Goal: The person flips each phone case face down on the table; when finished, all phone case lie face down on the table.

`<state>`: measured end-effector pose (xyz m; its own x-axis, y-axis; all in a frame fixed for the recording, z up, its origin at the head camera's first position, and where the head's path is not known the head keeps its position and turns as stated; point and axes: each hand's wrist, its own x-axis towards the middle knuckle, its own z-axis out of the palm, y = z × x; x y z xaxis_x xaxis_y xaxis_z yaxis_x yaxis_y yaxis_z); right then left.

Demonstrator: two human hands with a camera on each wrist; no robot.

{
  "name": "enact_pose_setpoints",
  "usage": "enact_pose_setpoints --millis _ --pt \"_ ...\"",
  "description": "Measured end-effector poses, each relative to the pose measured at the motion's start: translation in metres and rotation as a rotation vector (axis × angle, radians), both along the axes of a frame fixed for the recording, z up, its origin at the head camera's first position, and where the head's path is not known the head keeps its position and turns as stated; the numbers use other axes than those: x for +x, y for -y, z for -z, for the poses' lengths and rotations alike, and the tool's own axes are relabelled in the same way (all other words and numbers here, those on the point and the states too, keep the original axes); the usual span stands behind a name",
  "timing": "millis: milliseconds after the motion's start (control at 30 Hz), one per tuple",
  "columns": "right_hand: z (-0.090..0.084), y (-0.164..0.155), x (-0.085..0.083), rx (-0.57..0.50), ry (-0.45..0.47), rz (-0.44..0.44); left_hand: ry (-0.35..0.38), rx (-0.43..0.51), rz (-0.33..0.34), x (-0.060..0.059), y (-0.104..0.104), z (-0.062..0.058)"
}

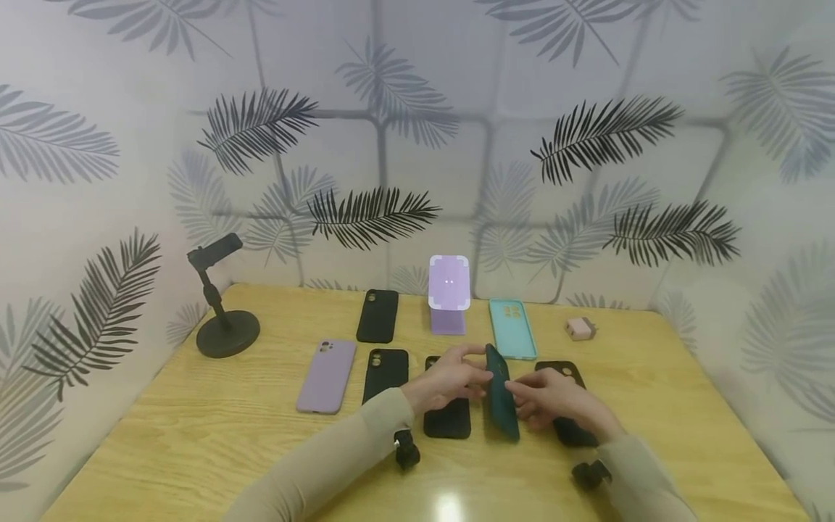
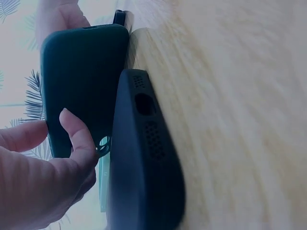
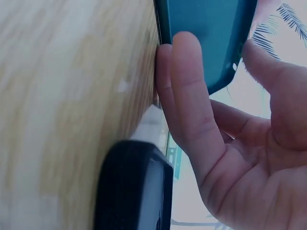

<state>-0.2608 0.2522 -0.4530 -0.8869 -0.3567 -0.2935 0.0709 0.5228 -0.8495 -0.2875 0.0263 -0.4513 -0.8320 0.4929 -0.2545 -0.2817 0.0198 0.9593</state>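
A dark green phone case (image 1: 501, 395) is tilted up on its long edge between both hands. My left hand (image 1: 449, 380) pinches it near the camera cutout end; in the left wrist view the thumb (image 2: 72, 127) lies against its face. From the other side my right hand (image 1: 557, 399) holds its edge, and the right wrist view shows straighter fingers (image 3: 189, 81) against the case's inner side. Below the left hand lies a black phone case (image 1: 447, 422), partly covered. Another black case (image 1: 574, 433) lies partly hidden under the right hand.
On the wooden table (image 1: 196, 435) lie a lilac case (image 1: 327, 377), two more black cases (image 1: 378, 316) and a turquoise case (image 1: 513, 330). A purple stand (image 1: 449, 284), a pink charger plug (image 1: 578, 328) and a black phone holder (image 1: 227, 333) stand farther back, near the patterned wall.
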Motion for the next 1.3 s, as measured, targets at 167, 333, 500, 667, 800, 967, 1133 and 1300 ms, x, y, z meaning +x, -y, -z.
enact_pose_setpoints --millis 167,333,500,667,800,967,1133,1300 --pt "-0.001 0.003 -0.001 0.005 0.026 0.011 -0.001 0.014 0.029 -0.001 -0.003 -0.001" --pt "-0.001 0.001 0.001 -0.04 0.054 -0.002 0.044 0.037 0.043 -0.003 -0.008 0.0" --pt "-0.002 0.001 0.004 -0.056 0.055 -0.009 0.03 0.013 0.036 -0.002 -0.013 0.002" --pt "-0.002 0.003 0.004 -0.083 0.082 -0.021 0.016 -0.02 0.023 0.002 -0.017 0.004" --pt "-0.003 0.005 0.002 -0.091 0.081 -0.018 0.015 -0.021 0.02 0.002 -0.018 0.004" --pt "-0.002 0.0 0.001 -0.127 0.073 -0.049 0.012 -0.013 0.043 0.0 -0.019 0.006" --pt "-0.001 -0.008 0.0 -0.171 0.016 -0.059 0.009 -0.009 0.052 0.001 -0.02 0.006" --pt "-0.003 -0.013 0.001 -0.18 -0.017 -0.037 0.01 -0.027 0.065 0.002 -0.018 0.006"
